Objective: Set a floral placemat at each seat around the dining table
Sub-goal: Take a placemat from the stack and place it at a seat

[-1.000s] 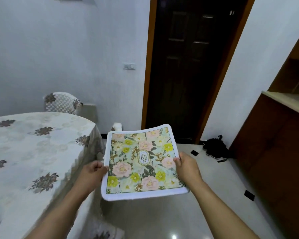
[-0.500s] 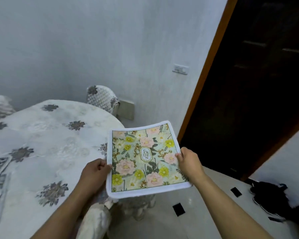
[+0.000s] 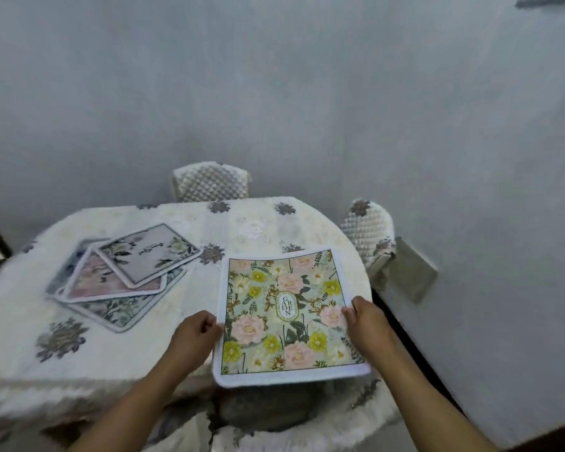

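Note:
I hold a floral placemat (image 3: 287,316) with pink and yellow flowers, a white border and a "GARDEN" label, above the near right edge of the dining table (image 3: 248,230). My left hand (image 3: 194,337) grips its left edge. On the opposite edge, my right hand (image 3: 366,321) grips with the thumb on top. The mat's near edge juts past the table rim over a chair. A loose stack of several other floral placemats (image 3: 124,272) lies on the table's left half.
The round table wears a cream cloth with grey flower motifs. Quilted chair backs stand at the far side (image 3: 211,181) and the right (image 3: 369,230); another covered chair (image 3: 274,429) sits right below the mat. A grey-white wall is close behind.
The view has swung left from the dark door to the table. The held placemat now hangs over the table's near right edge, and the stack of mats has come into view.

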Available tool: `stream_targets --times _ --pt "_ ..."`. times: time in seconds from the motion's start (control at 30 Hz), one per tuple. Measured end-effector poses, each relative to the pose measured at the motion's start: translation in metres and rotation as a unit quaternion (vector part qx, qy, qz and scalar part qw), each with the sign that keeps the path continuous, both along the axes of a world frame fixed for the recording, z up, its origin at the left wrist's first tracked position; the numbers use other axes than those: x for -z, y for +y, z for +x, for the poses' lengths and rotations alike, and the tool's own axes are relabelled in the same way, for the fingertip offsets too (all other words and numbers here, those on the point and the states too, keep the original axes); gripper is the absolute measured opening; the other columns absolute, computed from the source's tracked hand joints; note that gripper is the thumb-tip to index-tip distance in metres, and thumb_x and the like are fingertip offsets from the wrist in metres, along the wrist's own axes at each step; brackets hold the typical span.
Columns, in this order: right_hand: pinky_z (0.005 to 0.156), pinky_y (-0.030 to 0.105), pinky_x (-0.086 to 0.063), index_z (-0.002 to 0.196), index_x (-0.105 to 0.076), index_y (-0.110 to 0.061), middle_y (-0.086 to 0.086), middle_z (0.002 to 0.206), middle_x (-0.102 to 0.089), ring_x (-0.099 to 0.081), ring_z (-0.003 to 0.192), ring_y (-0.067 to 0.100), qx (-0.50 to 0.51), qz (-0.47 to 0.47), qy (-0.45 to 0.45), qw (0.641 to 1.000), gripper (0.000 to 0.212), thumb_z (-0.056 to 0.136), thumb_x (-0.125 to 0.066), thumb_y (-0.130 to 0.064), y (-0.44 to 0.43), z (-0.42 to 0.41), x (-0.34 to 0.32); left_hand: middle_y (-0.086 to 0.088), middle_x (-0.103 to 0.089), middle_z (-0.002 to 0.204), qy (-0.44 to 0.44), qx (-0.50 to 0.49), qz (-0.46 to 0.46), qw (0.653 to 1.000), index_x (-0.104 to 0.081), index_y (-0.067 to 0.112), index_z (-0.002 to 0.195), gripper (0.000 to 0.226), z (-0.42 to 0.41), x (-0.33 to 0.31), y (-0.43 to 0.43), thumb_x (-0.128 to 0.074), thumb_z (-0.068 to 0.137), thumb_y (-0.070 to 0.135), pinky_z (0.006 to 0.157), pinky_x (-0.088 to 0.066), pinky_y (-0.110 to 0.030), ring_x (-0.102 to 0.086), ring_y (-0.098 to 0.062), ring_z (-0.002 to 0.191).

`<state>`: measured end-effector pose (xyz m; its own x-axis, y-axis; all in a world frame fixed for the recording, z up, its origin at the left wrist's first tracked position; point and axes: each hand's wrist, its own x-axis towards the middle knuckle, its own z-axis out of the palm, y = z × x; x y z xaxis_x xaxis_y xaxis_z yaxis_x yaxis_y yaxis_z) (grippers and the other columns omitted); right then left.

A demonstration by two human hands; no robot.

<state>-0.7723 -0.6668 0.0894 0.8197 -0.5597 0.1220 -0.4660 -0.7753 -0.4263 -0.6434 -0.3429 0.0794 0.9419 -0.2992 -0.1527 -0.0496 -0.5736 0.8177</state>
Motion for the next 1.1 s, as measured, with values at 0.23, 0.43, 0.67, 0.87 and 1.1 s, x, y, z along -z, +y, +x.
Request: stream_targets --times 0.23,0.43,0.67,0.87,1.1 --pt "0.053 0.031 -0.030 0.080 -0.041 -0.025 -0.008 0.072 -0.045 -0.045 0.065 0.017 -0.060 0.000 0.035 0.998 0.023 0.099 -0.043 -0.039 -0.036 0.069 0.020 -0.011 -0.063 0.068 0.000 -0.082 0.024 0.996 -0.056 0.012 0.074 0.022 0.039 0.021 -0.029 -0.060 0.091 0.026 0.049 -0.041 -0.028 -0.055 -0.022 0.056" --pt "0.047 0.022 -0.026 0.073 -0.038 -0.030 -0.010 0.067 -0.046 -0.044 0.060 0.003 -0.016 0.024 0.037 0.999 0.028 0.098 -0.044 -0.039 -0.084 0.109 0.045 -0.006 -0.058 0.067 0.020 -0.057 0.028 0.998 -0.053 0.013 0.072 0.023 0.105 0.049 -0.089 -0.060 0.091 0.024 0.055 -0.037 -0.029 -0.051 -0.019 0.060" --pt "0.052 0.032 -0.032 0.073 -0.036 -0.027 -0.005 0.069 -0.045 -0.048 0.064 0.016 0.009 0.036 0.075 0.996 0.030 0.099 -0.042 -0.040 -0.138 0.154 0.090 -0.003 -0.047 0.064 0.039 -0.058 0.047 0.996 -0.044 0.015 0.068 0.029 0.152 0.094 -0.154 -0.060 0.091 0.021 0.056 -0.031 -0.032 -0.041 -0.018 0.060" --pt "0.054 0.033 -0.030 0.066 -0.028 -0.026 -0.002 0.066 -0.042 -0.049 0.066 0.019 -0.049 0.069 0.128 0.988 0.039 0.099 -0.044 -0.042 -0.168 0.209 0.144 -0.001 -0.045 0.063 0.059 -0.125 0.088 0.987 -0.039 0.018 0.068 0.031 0.166 0.138 -0.174 -0.059 0.091 0.025 0.055 -0.031 -0.029 -0.043 -0.014 0.059" --pt "0.060 0.033 -0.038 0.065 -0.033 -0.025 -0.005 0.064 -0.043 -0.050 0.068 0.017 -0.072 0.103 0.197 0.972 0.039 0.097 -0.046 -0.043 -0.178 0.225 0.205 -0.001 -0.051 0.062 0.078 -0.151 0.142 0.975 -0.043 0.017 0.068 0.028 0.163 0.180 -0.181 -0.060 0.090 0.023 0.056 -0.034 -0.026 -0.048 -0.011 0.060"
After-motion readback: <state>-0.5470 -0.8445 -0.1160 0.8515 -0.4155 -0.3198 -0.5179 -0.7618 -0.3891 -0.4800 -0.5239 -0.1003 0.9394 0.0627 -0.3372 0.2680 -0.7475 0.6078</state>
